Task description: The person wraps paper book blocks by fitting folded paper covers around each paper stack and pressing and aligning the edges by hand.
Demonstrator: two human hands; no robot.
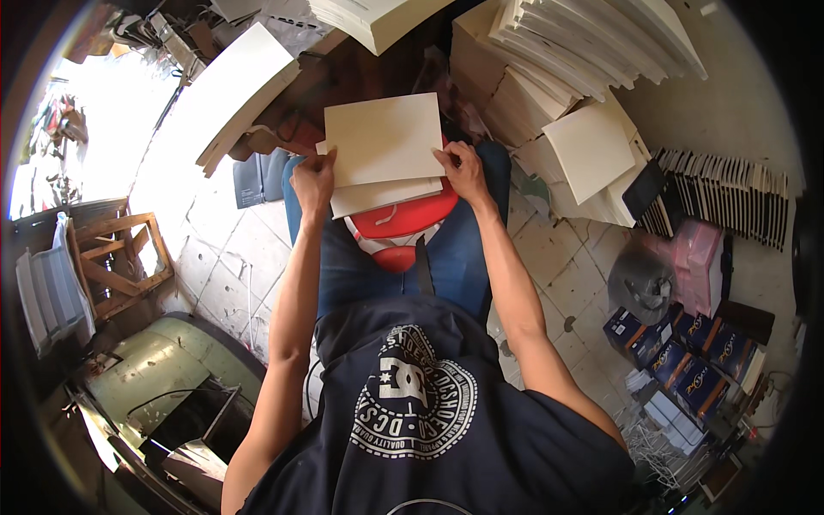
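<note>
Above my knees, a cream-coloured paper block [384, 140] is held by its two near corners. My left hand [314, 180] pinches its left side, thumb on top and fingers curled. At its right side my right hand [464, 174] grips the edge between thumb and bent fingers. Just below it, a second pale paper block [386, 199] pokes out toward me, resting over a red plastic stool [408, 220] between my legs. What lies under the upper block is hidden.
Tall stacks of paper blocks [592, 43] rise at the far right, and another long stack [245, 94] stands far left. Black-and-white bound books [725, 193] line the right wall. Dark blue boxes [687, 356] sit lower right. A wooden frame [120, 262] leans at left.
</note>
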